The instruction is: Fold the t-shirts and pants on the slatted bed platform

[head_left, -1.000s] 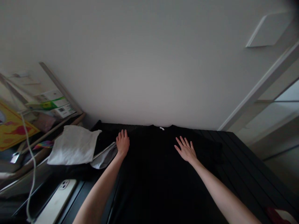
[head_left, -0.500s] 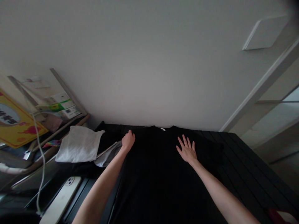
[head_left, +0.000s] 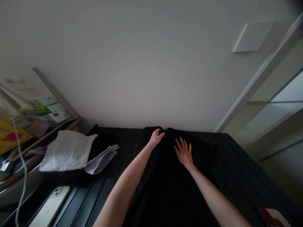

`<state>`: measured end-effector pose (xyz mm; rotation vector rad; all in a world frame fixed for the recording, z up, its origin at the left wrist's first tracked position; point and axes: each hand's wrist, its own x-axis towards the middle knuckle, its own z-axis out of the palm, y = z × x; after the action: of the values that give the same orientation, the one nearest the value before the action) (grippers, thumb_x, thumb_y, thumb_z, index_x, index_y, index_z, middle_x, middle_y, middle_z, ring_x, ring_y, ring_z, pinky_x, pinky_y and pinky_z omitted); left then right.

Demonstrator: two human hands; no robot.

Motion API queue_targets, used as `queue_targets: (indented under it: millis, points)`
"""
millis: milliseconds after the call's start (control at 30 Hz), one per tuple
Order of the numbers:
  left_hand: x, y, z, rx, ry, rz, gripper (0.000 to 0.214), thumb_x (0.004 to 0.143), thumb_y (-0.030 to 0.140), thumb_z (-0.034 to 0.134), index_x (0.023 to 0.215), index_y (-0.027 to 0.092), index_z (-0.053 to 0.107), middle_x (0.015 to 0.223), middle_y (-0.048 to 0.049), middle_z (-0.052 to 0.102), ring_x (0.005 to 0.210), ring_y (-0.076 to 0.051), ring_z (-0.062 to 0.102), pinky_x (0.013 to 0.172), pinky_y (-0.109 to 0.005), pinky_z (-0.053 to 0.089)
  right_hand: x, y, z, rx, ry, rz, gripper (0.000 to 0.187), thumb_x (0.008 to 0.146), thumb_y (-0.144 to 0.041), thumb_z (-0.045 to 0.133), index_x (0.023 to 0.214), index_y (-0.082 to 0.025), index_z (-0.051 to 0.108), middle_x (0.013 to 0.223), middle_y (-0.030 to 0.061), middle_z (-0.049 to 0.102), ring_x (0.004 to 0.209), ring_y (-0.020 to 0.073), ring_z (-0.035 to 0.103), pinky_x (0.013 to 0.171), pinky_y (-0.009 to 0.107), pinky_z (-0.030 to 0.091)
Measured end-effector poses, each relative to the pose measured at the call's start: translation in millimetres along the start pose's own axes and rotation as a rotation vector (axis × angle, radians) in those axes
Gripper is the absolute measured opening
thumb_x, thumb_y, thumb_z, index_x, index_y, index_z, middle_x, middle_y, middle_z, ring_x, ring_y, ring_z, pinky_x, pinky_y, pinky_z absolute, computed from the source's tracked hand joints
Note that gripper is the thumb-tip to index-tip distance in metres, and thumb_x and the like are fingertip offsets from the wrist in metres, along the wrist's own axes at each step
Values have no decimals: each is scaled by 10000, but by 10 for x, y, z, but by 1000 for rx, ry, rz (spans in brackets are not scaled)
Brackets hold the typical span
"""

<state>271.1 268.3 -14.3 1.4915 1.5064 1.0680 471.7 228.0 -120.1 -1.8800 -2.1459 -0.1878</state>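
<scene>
A black garment (head_left: 170,183) lies spread on a black slatted table (head_left: 239,164), its collar toward the wall. My left hand (head_left: 156,137) is closed on the garment's left shoulder edge, which it has carried in over the middle near the collar. My right hand (head_left: 183,152) lies flat on the cloth just right of it, fingers spread, holding nothing.
Folded grey and white cloths (head_left: 67,153) lie at the table's left. A white phone (head_left: 50,206) lies at the lower left beside a white cable (head_left: 20,189). Boxes and a yellow sign (head_left: 11,134) fill a shelf on the left. A white wall stands behind.
My left hand closed on the garment's left side and pulled it rightward toward the collar, baring the slats on the left. My right hand stayed flat, shifting slightly left.
</scene>
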Motion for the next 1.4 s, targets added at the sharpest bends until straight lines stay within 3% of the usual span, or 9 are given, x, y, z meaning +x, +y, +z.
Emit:
queue_targets:
  millis: [167,367,467,600,700,933,1067,1200,1400]
  points:
    - [-338,-278,175,250,-139,117,457,875,204,542,1327,163,485,1314,-136,585,1227,-231,537,1047,-408,417,-8,20,-35,59,-28,-26,557,970,-387,182,1512,-260,192,1528,51,343,1422,266,211,1132,568,94]
    - [-755,-518,-115,621,34,195,517,936,183,337,1450,161,298,1581,-93,185,1461,-212,85,1195,-465,111,-18,13,-132,105,-43,-88,560,960,-358,226,1514,-298,168,1499,31,398,1416,267,225,1130,575,117]
    - [-756,-607,-244,874,115,150,529,972,248,254,1480,108,215,1575,-136,181,1449,-213,161,1176,-412,196,-2,10,-168,133,-93,-234,553,952,-368,275,1500,-346,200,1510,1,379,1417,250,227,1133,556,130]
    - [-678,-704,-316,932,21,147,565,967,320,304,1500,161,200,1556,-115,255,1411,-253,282,1136,-435,275,21,12,-193,154,-137,-400,528,932,-360,340,1459,-358,319,1521,-23,356,1418,249,221,1133,544,130]
    - [-583,-710,-329,955,-32,195,580,956,355,348,1505,233,205,1573,-42,216,1434,-262,213,1163,-465,197,24,19,-204,176,-112,-433,511,935,-318,327,1444,-308,370,1475,-23,432,1406,243,242,1130,525,152]
    - [-159,-597,-323,983,-96,265,573,961,411,337,1506,313,188,1593,43,119,1462,-228,75,1188,-452,84,-36,14,-251,181,25,-333,535,940,-270,292,1471,-217,332,1482,62,421,1332,246,373,1068,449,274]
    - [-49,-672,-316,996,-120,202,553,961,441,326,1494,329,227,1563,14,253,1446,-230,173,1176,-490,110,-85,17,-272,190,169,-204,536,941,-307,301,1441,-133,383,1461,131,435,1299,272,410,1055,445,278]
    - [-95,-741,-303,1014,-81,118,553,953,471,327,1484,327,267,1547,-9,293,1443,-271,176,1162,-560,50,-81,30,-266,189,121,-219,430,940,-361,337,1125,-176,679,1132,116,669,1182,278,500,1013,419,318]
    - [-564,-716,-249,1010,-57,141,577,957,434,333,1490,222,277,1576,-52,201,1456,-271,110,1178,-503,106,-43,15,-272,180,85,-207,416,935,-395,337,1006,-183,688,1100,132,635,1114,291,498,931,408,372]
